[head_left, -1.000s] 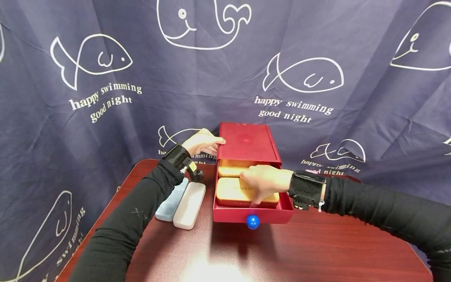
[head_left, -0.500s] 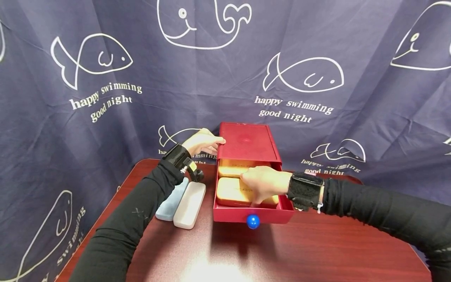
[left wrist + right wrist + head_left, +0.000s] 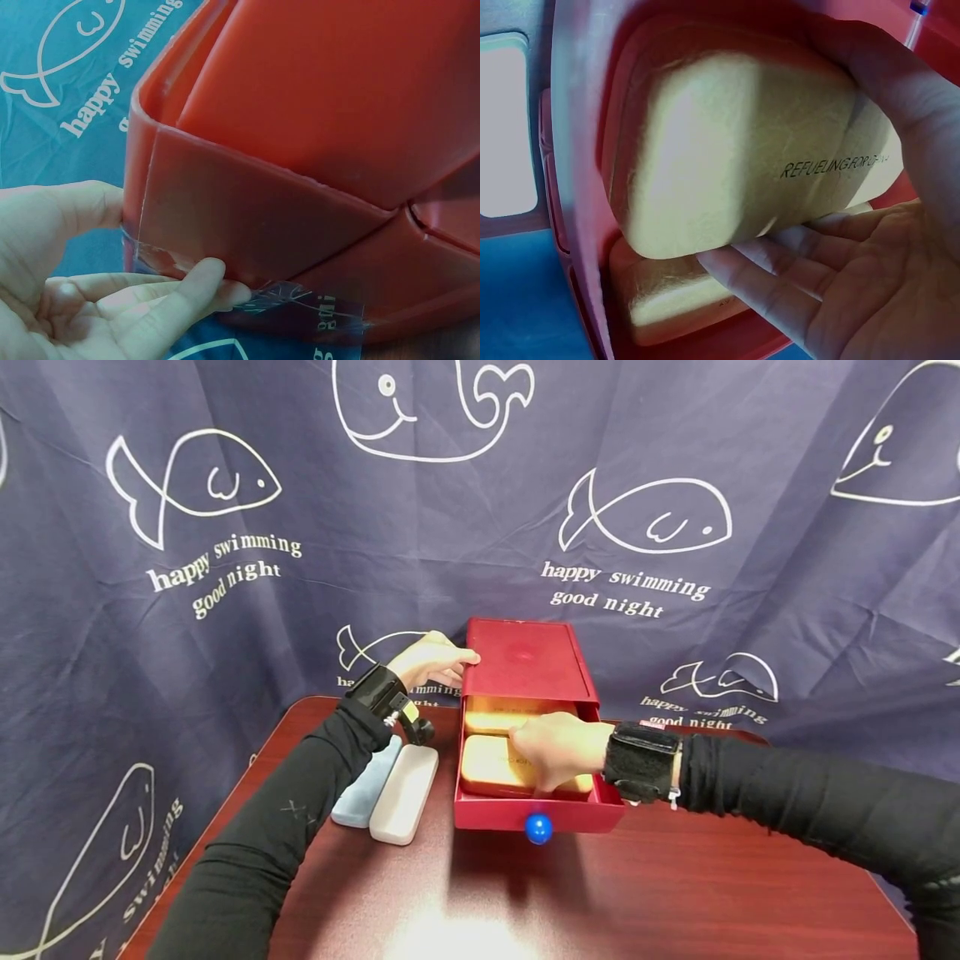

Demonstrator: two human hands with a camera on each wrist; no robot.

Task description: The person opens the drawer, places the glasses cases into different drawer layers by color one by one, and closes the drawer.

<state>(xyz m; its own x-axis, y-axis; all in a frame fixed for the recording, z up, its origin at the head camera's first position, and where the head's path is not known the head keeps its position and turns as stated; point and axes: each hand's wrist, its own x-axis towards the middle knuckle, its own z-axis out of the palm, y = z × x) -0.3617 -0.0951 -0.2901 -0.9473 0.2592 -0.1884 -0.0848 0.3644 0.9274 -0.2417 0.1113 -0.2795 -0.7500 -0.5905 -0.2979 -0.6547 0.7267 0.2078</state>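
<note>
Head view: the right hand (image 3: 558,750) is in the open drawer (image 3: 538,814) of the red box (image 3: 525,662), its fingers (image 3: 780,281) clamped around the front gold case (image 3: 495,767), which lies at the 6 o'clock end of the drawer with a second gold case (image 3: 495,718) just behind it at 12 o'clock. The left hand (image 3: 431,662) braces the box at 9 o'clock, its fingers (image 3: 187,289) lying relaxed against the side wall. The case could catch on the drawer wall, since it fits closely; a hard tug could drag the box along the tabletop (image 3: 675,893) if that light brace slips.
</note>
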